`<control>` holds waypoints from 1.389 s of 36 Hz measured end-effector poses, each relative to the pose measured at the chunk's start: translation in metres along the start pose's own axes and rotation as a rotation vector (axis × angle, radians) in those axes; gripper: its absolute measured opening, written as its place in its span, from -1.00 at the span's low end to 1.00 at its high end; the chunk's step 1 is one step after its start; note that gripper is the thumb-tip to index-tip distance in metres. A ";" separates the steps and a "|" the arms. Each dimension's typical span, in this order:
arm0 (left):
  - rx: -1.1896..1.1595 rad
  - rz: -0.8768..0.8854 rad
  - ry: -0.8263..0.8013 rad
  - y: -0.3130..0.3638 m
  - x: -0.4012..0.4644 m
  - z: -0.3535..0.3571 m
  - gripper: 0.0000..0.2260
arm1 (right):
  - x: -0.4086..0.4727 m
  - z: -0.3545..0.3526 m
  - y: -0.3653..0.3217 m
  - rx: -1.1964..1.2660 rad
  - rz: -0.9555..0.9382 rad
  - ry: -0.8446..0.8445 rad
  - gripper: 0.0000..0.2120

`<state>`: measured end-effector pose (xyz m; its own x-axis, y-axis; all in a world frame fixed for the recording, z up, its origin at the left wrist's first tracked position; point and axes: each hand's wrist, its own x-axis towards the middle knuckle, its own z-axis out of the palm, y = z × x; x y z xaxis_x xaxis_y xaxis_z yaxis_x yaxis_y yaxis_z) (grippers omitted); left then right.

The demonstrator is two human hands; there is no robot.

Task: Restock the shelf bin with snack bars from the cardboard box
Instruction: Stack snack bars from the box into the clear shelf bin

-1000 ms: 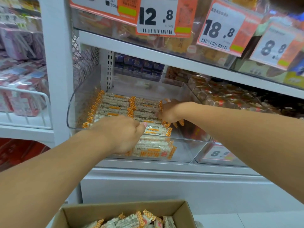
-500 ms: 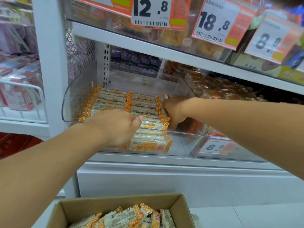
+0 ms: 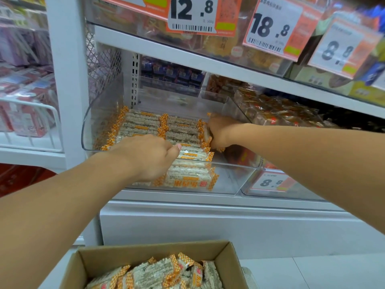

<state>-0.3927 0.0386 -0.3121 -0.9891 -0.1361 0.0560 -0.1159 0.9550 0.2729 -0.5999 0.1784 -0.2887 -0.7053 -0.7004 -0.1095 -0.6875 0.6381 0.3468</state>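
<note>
My left hand (image 3: pixel 145 157) curled over orange-and-white wrapped snack bars (image 3: pixel 166 130) at the clear plastic shelf bin's (image 3: pixel 235 180) front edge, grip unclear; right hand (image 3: pixel 220 130) fingers pinching a bar at its right wall; open brown cardboard box (image 3: pixel 225 259) of bars below

Two hands, left (image 3: pixel 145 157) and right (image 3: pixel 218 130), one clear shelf bin (image 3: pixel 239 180), one cardboard box (image 3: pixel 145 250), four price tags, the "12.8" one (image 3: pixel 193 13) among them, and snack bars (image 3: pixel 183 132) too many to count.

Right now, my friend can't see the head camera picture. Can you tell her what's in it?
Two bare arms reach into a clear shelf bin lined with rows of snack bars. The right hand grips bars at the row's right end, and the left hand rests on the front ones. Below, an open cardboard box holds more bars.
</note>
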 end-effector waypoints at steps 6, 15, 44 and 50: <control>0.012 0.023 0.004 -0.001 -0.003 -0.002 -0.53 | 0.000 -0.015 0.008 0.097 0.056 -0.055 -0.58; 0.056 0.038 0.015 -0.002 -0.003 -0.001 -0.51 | -0.002 -0.020 0.000 -0.019 0.073 -0.085 -0.84; 0.095 0.059 0.054 -0.001 -0.003 0.001 -0.50 | -0.015 -0.003 0.000 -0.159 0.001 -0.164 -0.31; 0.099 0.062 0.061 -0.001 -0.003 0.001 -0.50 | -0.019 0.003 -0.004 -0.094 0.041 -0.039 -0.43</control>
<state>-0.3900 0.0384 -0.3138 -0.9876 -0.0890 0.1291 -0.0661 0.9830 0.1713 -0.5839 0.1899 -0.2910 -0.7402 -0.6600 -0.1289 -0.6397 0.6319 0.4376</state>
